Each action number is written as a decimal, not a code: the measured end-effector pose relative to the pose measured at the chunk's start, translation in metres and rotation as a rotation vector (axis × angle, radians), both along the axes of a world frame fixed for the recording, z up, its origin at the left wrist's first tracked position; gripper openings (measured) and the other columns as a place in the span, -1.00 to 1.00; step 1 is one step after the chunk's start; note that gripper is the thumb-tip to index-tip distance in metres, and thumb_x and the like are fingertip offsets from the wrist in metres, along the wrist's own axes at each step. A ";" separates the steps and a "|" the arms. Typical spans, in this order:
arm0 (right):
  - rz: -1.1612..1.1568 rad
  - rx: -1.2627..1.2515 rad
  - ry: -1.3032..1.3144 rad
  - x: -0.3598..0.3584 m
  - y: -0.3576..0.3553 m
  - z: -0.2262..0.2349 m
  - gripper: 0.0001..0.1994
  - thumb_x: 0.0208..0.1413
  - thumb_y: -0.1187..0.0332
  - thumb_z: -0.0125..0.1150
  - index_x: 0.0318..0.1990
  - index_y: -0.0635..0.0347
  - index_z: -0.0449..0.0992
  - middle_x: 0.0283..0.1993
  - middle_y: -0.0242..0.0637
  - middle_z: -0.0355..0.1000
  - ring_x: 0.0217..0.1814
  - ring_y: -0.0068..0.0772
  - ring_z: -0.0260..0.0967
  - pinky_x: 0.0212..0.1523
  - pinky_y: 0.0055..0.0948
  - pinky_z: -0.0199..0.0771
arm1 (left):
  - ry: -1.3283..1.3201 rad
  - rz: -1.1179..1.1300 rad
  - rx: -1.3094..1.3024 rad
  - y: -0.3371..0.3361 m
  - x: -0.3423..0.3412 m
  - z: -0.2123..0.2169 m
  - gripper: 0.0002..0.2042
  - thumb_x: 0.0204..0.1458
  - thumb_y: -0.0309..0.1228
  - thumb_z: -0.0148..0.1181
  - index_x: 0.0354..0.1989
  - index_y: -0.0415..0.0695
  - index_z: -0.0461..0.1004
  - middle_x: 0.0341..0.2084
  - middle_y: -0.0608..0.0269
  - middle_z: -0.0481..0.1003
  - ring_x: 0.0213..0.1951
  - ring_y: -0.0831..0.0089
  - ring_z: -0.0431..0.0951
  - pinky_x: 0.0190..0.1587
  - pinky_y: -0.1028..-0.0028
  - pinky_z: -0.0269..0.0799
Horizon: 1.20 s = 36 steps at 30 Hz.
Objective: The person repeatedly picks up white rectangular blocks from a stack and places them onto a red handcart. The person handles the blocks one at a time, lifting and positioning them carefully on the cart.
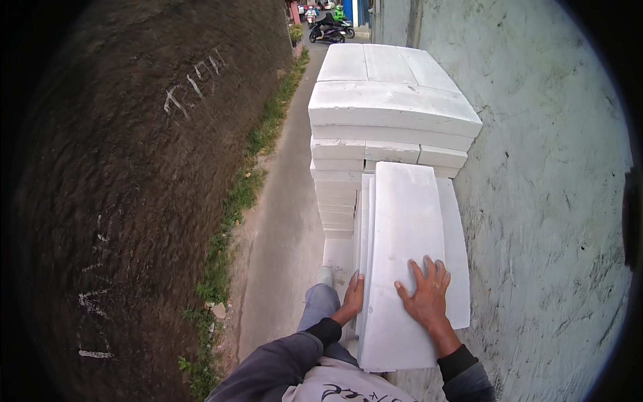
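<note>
A long white block (405, 228), seemingly lightweight concrete, lies on top of a near pile of similar blocks in front of me. My right hand (427, 295) rests flat on its upper face with the fingers spread. At the left side of the pile, my left hand (353, 296) presses against the block's edge, its fingers stretched forward and its palm side partly hidden. Beyond the pile rises a taller stack of white blocks (395, 110), laid in several layers, with joints showing on its top.
A rough grey wall (542, 201) runs close along the right. On the left, a narrow paved lane (284, 228) passes between the stack and a grassy strip (234, 221) below a dark wall (147, 174). Motorbikes with riders (328, 30) are at the lane's far end.
</note>
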State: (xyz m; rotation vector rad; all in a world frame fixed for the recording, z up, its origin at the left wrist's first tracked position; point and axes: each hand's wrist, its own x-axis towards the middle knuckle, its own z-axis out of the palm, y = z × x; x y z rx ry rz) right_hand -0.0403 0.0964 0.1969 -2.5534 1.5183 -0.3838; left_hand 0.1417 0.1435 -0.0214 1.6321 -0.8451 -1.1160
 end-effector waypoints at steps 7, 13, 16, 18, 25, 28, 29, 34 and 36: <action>0.006 -0.005 0.000 0.001 0.000 0.002 -0.36 0.16 -0.05 0.27 0.31 0.11 0.42 0.39 0.19 0.14 0.46 0.34 -0.08 0.40 0.45 -0.21 | 0.044 -0.021 -0.053 -0.001 0.003 -0.017 -0.29 0.44 0.06 -0.37 0.46 -0.38 0.07 0.41 -0.24 0.18 0.47 0.00 0.11 0.50 0.27 -0.05; -0.024 0.045 -0.020 -0.001 0.001 0.004 -0.36 0.16 -0.05 0.27 0.31 0.11 0.43 0.41 0.20 0.13 0.48 0.38 -0.11 0.40 0.49 -0.22 | 0.018 0.011 -0.037 -0.001 -0.002 -0.016 -0.31 0.45 0.04 -0.35 0.44 -0.38 0.09 0.41 -0.21 0.19 0.46 0.02 0.12 0.49 0.29 -0.04; -0.022 0.063 -0.054 0.001 0.000 0.007 -0.37 0.16 -0.05 0.27 0.31 0.10 0.43 0.42 0.21 0.12 0.49 0.39 -0.12 0.41 0.51 -0.25 | 0.101 -0.071 -0.120 -0.002 0.007 -0.022 -0.32 0.45 0.03 -0.34 0.44 -0.39 0.10 0.40 -0.21 0.20 0.46 0.03 0.13 0.49 0.30 -0.03; -0.029 0.042 -0.054 0.003 -0.001 0.007 -0.38 0.14 -0.03 0.31 0.28 0.10 0.46 0.41 0.18 0.12 0.48 0.35 -0.10 0.43 0.42 -0.22 | 0.009 -0.082 -0.091 -0.002 0.010 -0.026 -0.33 0.46 0.01 -0.34 0.43 -0.41 0.11 0.38 -0.21 0.22 0.44 0.03 0.15 0.48 0.30 -0.02; -0.033 0.016 -0.023 0.003 0.001 0.003 -0.39 0.15 -0.04 0.31 0.28 0.07 0.46 0.41 0.16 0.12 0.47 0.35 -0.09 0.44 0.37 -0.21 | -0.071 -0.027 -0.077 0.001 0.010 -0.029 -0.40 0.48 -0.01 -0.37 0.46 -0.25 0.10 0.34 -0.07 0.27 0.36 0.16 0.27 0.39 0.31 0.16; -0.047 -0.001 -0.022 -0.002 0.000 -0.002 -0.38 0.15 -0.05 0.30 0.29 0.06 0.45 0.40 0.15 0.13 0.48 0.35 -0.10 0.44 0.37 -0.22 | 0.086 -0.040 -0.118 -0.002 0.000 -0.015 -0.34 0.46 -0.01 -0.34 0.44 -0.40 0.09 0.38 -0.23 0.22 0.44 0.01 0.14 0.47 0.28 0.00; -0.051 -0.001 -0.015 -0.004 0.000 -0.003 -0.38 0.15 -0.05 0.30 0.30 0.06 0.45 0.40 0.14 0.13 0.48 0.35 -0.10 0.44 0.37 -0.22 | 0.091 -0.039 -0.101 -0.002 -0.002 -0.015 -0.36 0.47 -0.02 -0.34 0.45 -0.35 0.08 0.37 -0.18 0.23 0.43 0.07 0.18 0.45 0.29 0.04; -0.041 0.016 0.009 0.006 0.000 0.004 -0.37 0.15 -0.06 0.30 0.30 0.05 0.44 0.41 0.14 0.11 0.49 0.35 -0.12 0.45 0.37 -0.23 | 0.109 0.029 -0.126 -0.001 0.009 -0.042 -0.42 0.48 -0.04 -0.32 0.48 -0.22 0.09 0.33 -0.05 0.29 0.36 0.21 0.28 0.39 0.32 0.16; -0.046 0.016 0.004 0.006 0.001 0.002 -0.37 0.15 -0.06 0.30 0.30 0.04 0.44 0.42 0.13 0.11 0.49 0.35 -0.12 0.45 0.36 -0.23 | 0.128 0.018 -0.114 -0.002 0.007 -0.043 -0.39 0.47 -0.02 -0.32 0.46 -0.28 0.09 0.34 -0.11 0.27 0.38 0.13 0.25 0.42 0.30 0.12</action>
